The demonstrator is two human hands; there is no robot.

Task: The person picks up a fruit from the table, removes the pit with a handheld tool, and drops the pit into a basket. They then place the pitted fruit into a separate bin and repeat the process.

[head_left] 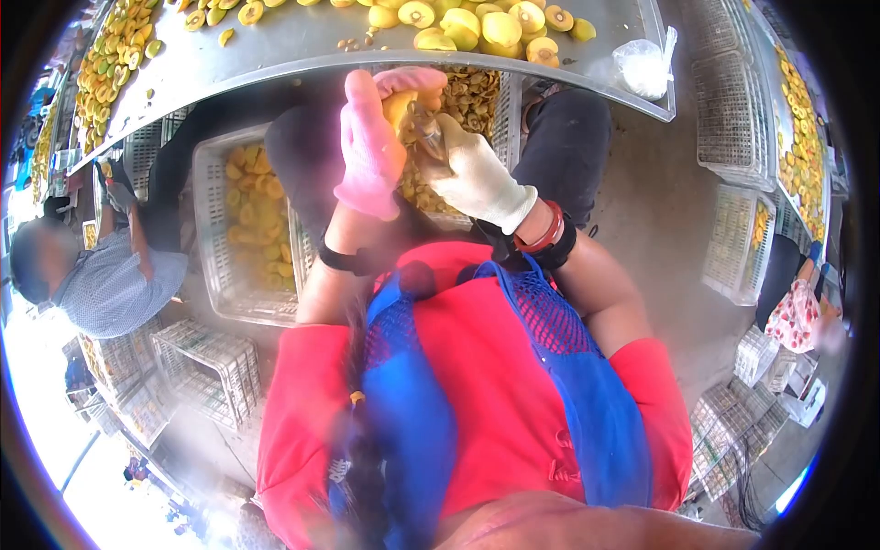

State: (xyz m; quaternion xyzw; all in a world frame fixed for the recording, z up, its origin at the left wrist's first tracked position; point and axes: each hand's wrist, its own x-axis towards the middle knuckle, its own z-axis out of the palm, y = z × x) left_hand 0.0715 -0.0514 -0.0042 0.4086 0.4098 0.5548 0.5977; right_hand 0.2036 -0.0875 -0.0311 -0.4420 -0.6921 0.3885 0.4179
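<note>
My left hand (pixel 371 151), in a pink glove, is closed around a piece of yellow fruit (pixel 400 112) below the table's near edge. Close against it, my right hand (pixel 478 174) in a white glove grips a metal hand tool (pixel 428 133). The tool's working end meets the fruit, and its exact kind is hard to make out. Beneath both hands, a crate holds brownish-yellow scraps (pixel 472 96). Whole and cut yellow fruits (pixel 500 29) are piled on the metal table (pixel 302 50) just beyond my hands.
A white crate of yellow fruit pieces (pixel 257 211) stands at my left. A knotted plastic bag (pixel 642 69) sits at the table's right corner. Stacked crates (pixel 733 119) are farther right. A co-worker (pixel 119 284) sits at left; another person (pixel 796 312) is at right.
</note>
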